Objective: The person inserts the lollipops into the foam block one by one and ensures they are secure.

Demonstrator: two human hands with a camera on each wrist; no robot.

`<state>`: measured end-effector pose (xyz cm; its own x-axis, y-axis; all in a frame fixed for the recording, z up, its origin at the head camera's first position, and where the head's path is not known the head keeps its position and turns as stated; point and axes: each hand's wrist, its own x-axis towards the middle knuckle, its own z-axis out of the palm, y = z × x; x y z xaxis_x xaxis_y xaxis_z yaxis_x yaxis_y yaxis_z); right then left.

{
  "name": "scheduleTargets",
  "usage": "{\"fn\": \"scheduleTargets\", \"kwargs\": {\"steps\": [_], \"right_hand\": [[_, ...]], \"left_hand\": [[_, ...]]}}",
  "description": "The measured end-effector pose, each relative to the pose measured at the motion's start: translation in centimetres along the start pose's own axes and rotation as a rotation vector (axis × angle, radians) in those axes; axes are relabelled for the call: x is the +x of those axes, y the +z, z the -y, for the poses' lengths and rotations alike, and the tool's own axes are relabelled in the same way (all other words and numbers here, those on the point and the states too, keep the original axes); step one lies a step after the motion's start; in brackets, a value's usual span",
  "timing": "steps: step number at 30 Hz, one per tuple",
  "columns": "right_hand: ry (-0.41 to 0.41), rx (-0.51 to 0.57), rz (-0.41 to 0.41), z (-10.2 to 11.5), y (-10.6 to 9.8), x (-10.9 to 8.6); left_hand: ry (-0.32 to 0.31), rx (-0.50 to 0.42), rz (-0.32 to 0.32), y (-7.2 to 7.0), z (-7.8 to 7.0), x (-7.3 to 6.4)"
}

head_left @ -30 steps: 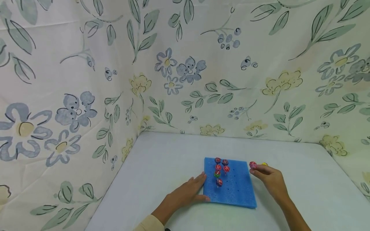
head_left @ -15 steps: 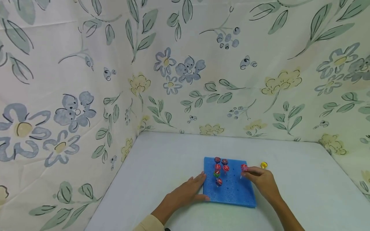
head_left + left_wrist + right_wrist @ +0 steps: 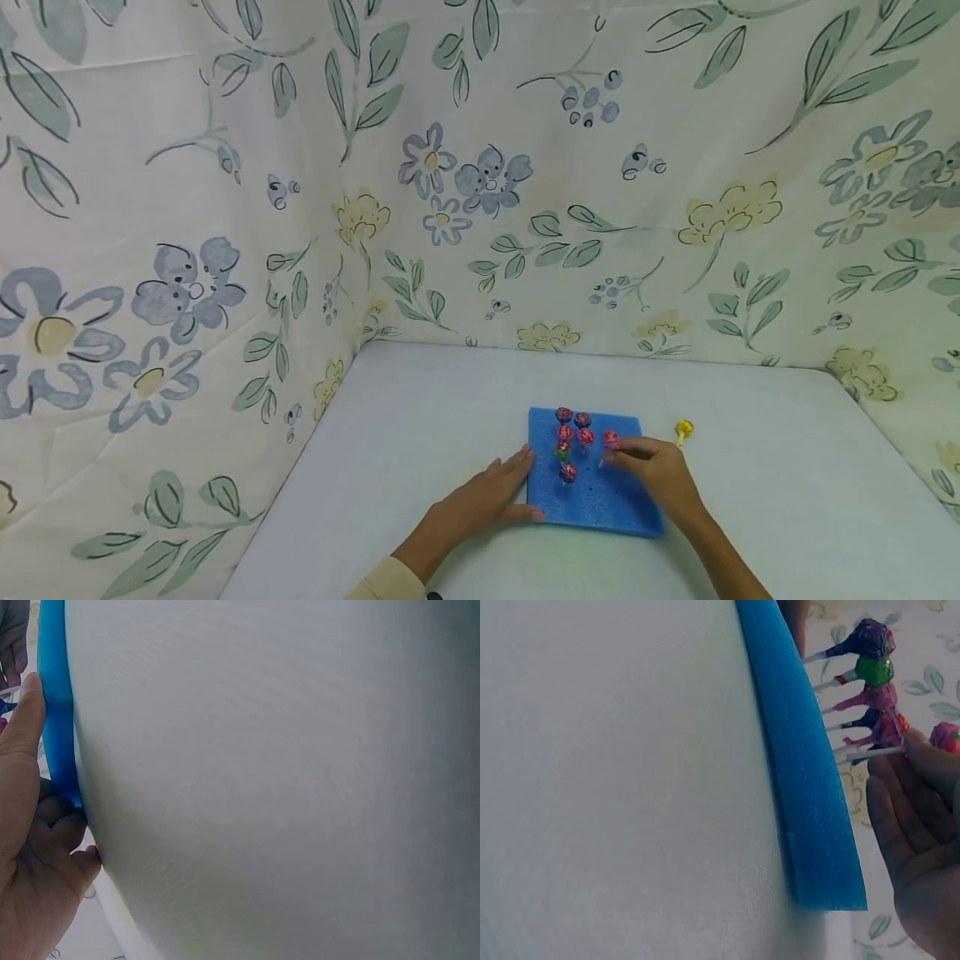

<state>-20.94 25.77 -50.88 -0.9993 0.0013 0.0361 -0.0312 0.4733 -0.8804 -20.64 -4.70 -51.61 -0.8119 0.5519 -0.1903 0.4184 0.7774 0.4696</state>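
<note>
A blue foam board [image 3: 622,510] lies on the white table, with several wrapped lollipops [image 3: 567,473] standing upright in its left half. My right hand [image 3: 662,477] pinches a pink-wrapped lollipop [image 3: 611,437] over the board. In the right wrist view, thumb and fingers grip the white stick [image 3: 881,752] of that lollipop, and its tip points toward the board; whether it touches the foam I cannot tell. My left hand [image 3: 480,504] rests against the board's left edge, fingers extended, thumb near the lower left corner.
A yellow lollipop [image 3: 684,428] lies on the table [image 3: 780,467] to the right of the board. Small holes dot the foam's bare part. Floral fabric [image 3: 570,250] hangs around the back and sides of the table.
My right hand has carried the pink lollipop leftward from beside the board to above it, near the standing lollipops. The yellow lollipop has come fully into view. My left hand stays put.
</note>
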Motion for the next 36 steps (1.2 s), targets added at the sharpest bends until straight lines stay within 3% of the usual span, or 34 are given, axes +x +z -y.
{"fn": "scheduleTargets", "kwargs": {"steps": [14, 21, 36], "right_hand": [[0.002, 0.049, 0.050, 0.3, 1.5, 0.2], [-0.019, -0.002, 0.059, 0.0, 1.9, 0.4], [0.031, -0.101, 0.070, -0.5, 2.5, 0.8]], "left_hand": [[0.039, 0.012, -0.012, 0.1, 0.2, -0.1], [0.038, 0.016, -0.011, -0.1, 0.0, -0.3], [0.055, 0.016, -0.013, 0.0, 0.2, -0.1]]}}
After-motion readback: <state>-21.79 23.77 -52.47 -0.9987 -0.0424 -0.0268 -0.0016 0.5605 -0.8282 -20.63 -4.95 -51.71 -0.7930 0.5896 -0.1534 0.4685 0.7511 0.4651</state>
